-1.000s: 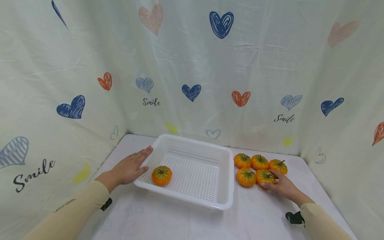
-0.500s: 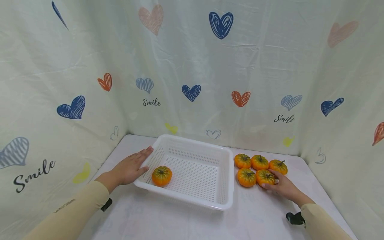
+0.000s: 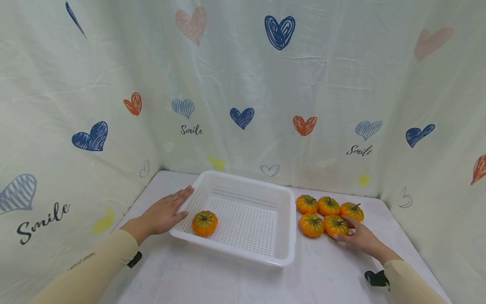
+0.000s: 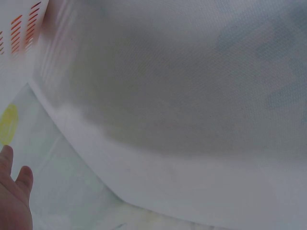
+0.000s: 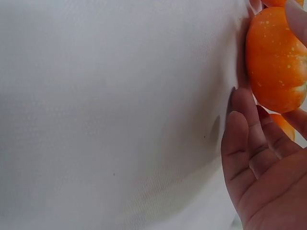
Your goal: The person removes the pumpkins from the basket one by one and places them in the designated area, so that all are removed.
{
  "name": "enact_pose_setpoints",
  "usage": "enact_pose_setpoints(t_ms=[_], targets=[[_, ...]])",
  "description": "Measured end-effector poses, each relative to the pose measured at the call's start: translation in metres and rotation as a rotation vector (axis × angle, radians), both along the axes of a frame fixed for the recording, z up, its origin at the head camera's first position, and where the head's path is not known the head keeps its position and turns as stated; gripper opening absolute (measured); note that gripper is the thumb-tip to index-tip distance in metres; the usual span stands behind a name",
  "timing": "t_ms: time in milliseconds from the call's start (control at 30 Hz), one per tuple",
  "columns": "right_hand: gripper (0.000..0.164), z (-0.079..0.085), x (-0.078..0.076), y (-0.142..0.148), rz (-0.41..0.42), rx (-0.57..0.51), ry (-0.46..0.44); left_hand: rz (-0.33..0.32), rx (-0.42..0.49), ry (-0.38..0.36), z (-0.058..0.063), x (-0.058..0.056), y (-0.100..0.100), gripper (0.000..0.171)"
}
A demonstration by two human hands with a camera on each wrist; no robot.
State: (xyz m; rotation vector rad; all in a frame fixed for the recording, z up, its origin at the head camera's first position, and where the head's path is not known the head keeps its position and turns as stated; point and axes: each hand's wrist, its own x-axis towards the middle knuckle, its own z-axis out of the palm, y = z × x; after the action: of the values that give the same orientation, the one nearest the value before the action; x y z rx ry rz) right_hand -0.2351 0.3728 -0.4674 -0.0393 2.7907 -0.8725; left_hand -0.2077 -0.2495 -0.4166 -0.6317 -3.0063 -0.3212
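My left hand (image 3: 167, 211) rests with straight fingers on the left rim of a white plastic basket (image 3: 262, 257). One small orange pumpkin (image 3: 205, 223) sits inside, near the basket's left end. To the right of the basket my right hand (image 3: 358, 236) lies around the right side of the front-row pumpkin (image 3: 336, 225), its fingers loosely bent. In the right wrist view the thumb overlaps that orange pumpkin (image 5: 276, 57), while the other fingers (image 5: 237, 139) extend beside and below it. Only a few fingertips of the left hand show in the left wrist view.
Several more pumpkins cluster there: one front left (image 3: 311, 224), and a back row of three (image 3: 306, 204). The white-covered table (image 3: 212, 278) meets a heart-printed curtain (image 3: 243, 76) at the back and both sides.
The right hand has eased slightly to the right and toward me, its thumb sliding off the front-row pumpkin's front. The left hand, basket and pumpkins have stayed put.
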Motion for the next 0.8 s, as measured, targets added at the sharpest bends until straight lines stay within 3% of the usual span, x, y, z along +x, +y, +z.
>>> enact_pose_setpoints(t_ms=[433, 600, 800], targets=[[0.100, 0.012, 0.013, 0.010, 0.017, 0.000, 0.018, -0.001, 0.006, -0.001, -0.001, 0.001, 0.000, 0.073], [0.100, 0.028, 0.017, 0.012, 0.024, 0.031, 0.030, -0.002, 0.007, 0.000, -0.001, 0.000, -0.001, 0.073], [0.099, 0.049, 0.017, 0.014, 0.064, 0.063, 0.105, 0.000, 0.006, -0.004, -0.002, -0.001, -0.001, 0.073]])
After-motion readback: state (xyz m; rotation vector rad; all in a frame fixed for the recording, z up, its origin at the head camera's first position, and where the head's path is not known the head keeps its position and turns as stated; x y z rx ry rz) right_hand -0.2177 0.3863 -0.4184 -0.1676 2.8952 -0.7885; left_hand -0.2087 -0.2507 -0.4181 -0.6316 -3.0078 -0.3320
